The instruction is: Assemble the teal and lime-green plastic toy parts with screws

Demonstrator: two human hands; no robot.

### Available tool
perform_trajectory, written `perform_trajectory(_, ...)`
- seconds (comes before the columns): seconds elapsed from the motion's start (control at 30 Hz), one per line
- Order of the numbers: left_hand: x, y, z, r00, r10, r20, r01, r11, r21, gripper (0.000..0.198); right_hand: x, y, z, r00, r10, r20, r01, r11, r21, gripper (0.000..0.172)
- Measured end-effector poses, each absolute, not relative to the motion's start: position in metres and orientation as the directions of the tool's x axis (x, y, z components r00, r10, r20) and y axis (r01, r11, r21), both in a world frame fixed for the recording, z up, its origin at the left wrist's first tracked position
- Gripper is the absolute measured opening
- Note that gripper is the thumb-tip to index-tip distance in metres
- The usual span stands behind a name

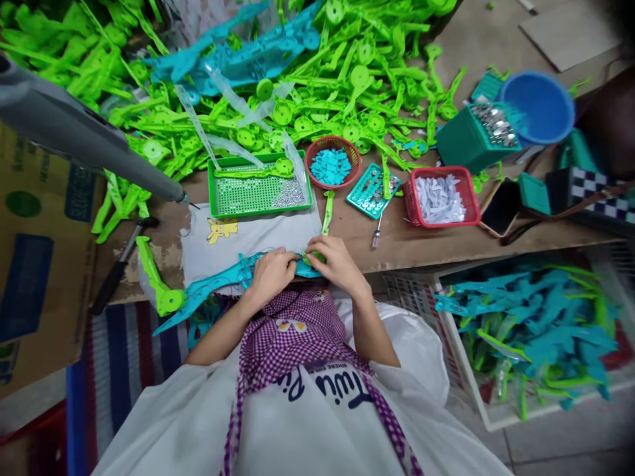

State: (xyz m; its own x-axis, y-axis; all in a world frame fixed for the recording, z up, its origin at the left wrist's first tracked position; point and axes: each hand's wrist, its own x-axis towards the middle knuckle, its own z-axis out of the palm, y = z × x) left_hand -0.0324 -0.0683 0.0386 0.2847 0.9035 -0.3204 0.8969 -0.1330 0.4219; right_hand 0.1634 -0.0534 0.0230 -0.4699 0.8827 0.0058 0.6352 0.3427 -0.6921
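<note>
My left hand (pixel 270 272) is closed on a long teal plastic part (pixel 218 285) that lies across the table's near edge over a white cloth (pixel 258 235). My right hand (pixel 337 263) is closed beside it, pinching a lime-green plastic piece (pixel 327 213) where it meets the teal part. The fingertips of both hands touch over the joint. A green tray (pixel 260 192) with small silver bits stands just beyond the hands. Another green piece (pixel 157 281) lies at the teal part's left end.
A big heap of green parts (pixel 347 79) with some teal ones fills the back. A round red basket (pixel 332 162) of teal chips, a red basket (pixel 440 197) of white bits, a blue bowl (pixel 538 106), a screwdriver (pixel 376 235), a phone (pixel 501 208). A crate of teal parts (pixel 526 330) stands right.
</note>
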Motion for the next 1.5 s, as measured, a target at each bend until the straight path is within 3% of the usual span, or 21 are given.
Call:
perform_trajectory(0.37,-0.046,-0.059,0.041,0.494,0.791,-0.360,0.833,-0.312,0.457,0.036,0.165,-0.076,0.004,-0.531,0.847,0.030,0.677,0.446,-0.586,0.035)
perform_trajectory(0.53,-0.063,-0.058,0.039,0.487,0.829,-0.274,0.745,-0.231,0.626,0.031,0.162,-0.076,0.006,-0.536,0.844,0.012,0.704,0.455,-0.545,0.036)
perform_trajectory(0.63,-0.076,-0.058,0.037,0.504,0.834,-0.222,0.705,-0.250,0.664,0.029,0.160,-0.076,0.008,-0.533,0.846,-0.004,0.721,0.452,-0.525,0.038)
perform_trajectory(0.73,-0.082,-0.056,0.039,0.541,0.812,-0.218,0.723,-0.316,0.614,0.032,0.159,-0.076,0.009,-0.532,0.847,-0.005,0.734,0.458,-0.501,0.036)
perform_trajectory(0.83,-0.079,-0.050,0.046,0.594,0.757,-0.271,0.764,-0.425,0.486,0.036,0.159,-0.077,0.007,-0.542,0.840,0.009,0.736,0.481,-0.477,0.033)
perform_trajectory(0.97,-0.072,-0.032,0.056,0.711,0.620,-0.331,0.702,-0.601,0.382,0.034,0.158,-0.077,0.004,-0.548,0.836,0.034,0.748,0.508,-0.428,0.027)
perform_trajectory(1.2,-0.070,-0.001,0.061,0.870,0.378,-0.316,0.483,-0.783,0.391,0.026,0.157,-0.077,0.004,-0.549,0.833,0.071,0.759,0.533,-0.375,0.022)
perform_trajectory(1.37,-0.071,0.006,0.048,0.899,0.353,-0.258,0.434,-0.791,0.431,0.028,0.155,-0.077,0.004,-0.543,0.838,0.057,0.766,0.522,-0.375,0.021)
perform_trajectory(1.5,-0.072,0.001,0.041,0.905,0.355,-0.235,0.422,-0.825,0.376,0.022,0.154,-0.077,0.003,-0.523,0.851,0.041,0.772,0.494,-0.401,0.023)
